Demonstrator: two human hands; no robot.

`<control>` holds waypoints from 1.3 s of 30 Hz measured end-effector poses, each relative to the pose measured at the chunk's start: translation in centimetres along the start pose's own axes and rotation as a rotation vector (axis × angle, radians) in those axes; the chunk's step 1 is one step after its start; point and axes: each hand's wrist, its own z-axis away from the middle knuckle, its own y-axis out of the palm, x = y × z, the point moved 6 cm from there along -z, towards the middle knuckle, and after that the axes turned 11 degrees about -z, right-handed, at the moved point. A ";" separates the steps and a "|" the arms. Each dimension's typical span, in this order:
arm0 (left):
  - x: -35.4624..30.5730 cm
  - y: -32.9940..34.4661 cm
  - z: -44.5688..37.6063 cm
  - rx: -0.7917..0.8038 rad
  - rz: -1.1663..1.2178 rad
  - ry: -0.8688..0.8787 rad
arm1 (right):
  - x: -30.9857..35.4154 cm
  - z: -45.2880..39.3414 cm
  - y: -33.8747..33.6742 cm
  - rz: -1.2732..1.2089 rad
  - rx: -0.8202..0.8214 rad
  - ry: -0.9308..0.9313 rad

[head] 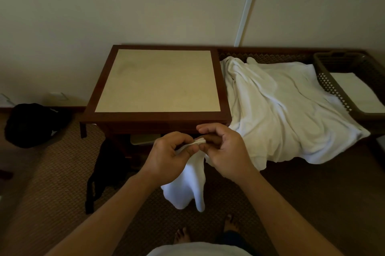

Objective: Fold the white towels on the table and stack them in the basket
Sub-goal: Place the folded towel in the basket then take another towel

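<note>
Head view, taken in descending order of size. I see the table (158,81) filling the centre, its pale inset panel bare inside a dark wooden frame. To its right runs a lower dark bench (270,52), and over this lies the heap of white towels (281,108), crumpled, reaching from the table's right edge to the basket (325,87) at the bench's far right end and spilling over the bench's near edge. The basket is dark and lattice-walled; one folded towel (354,91) lies flat inside it. A black bag (31,124) sits on the carpet off the table's left side.

The towel in hand (187,183) hangs in front of the table's near edge, apart from it, its long axis vertical, its free end pointing at the floor. My left hand (168,155) has fingers and thumb curled and pinched on the bunched top corner. My right hand (225,151) is touching the same corner from the right, fingers curled about the cloth just beside the left's pinch.

I judge the step to be finding the top edge. The coming move turns on this: both hands share one point, the cloth hanging straight below, so the right, nearer the free edge, must slide rightward along it.
</note>
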 end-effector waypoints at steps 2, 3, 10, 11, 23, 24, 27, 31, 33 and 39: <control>0.0 0.0 -0.1 -0.028 -0.022 0.035 | -0.1 -0.1 -0.1 0.009 0.000 0.007; 0.0 -0.1 -0.1 -0.043 -0.030 0.050 | -0.4 -0.1 -0.1 0.007 -0.006 0.028; -0.4 -0.3 0.3 -0.072 -0.038 0.134 | -1.5 -0.8 0.1 0.047 0.042 0.203; -0.4 -0.3 0.4 -0.077 -0.034 0.138 | -1.7 -0.8 0.3 0.030 0.055 0.219; 0.9 -0.9 0.7 -0.157 -0.029 0.111 | -2.8 0.4 2.1 -0.260 -0.001 0.273; 1.0 -0.9 0.8 -0.163 -0.035 0.111 | -2.9 0.5 2.3 -0.272 -0.008 0.271; 1.2 -0.9 0.9 -0.171 -0.041 0.110 | -3.4 0.6 2.7 -0.281 -0.028 0.260; 1.5 -0.5 0.6 -0.151 0.012 0.046 | -2.9 0.3 2.2 -0.216 -0.088 0.196; 1.4 -0.6 0.5 -0.107 0.052 -0.006 | -1.6 -0.2 1.7 -0.117 -0.059 0.124; 2.1 0.3 0.0 0.208 0.102 -0.055 | 3.0 -2.2 0.1 0.261 0.062 -0.149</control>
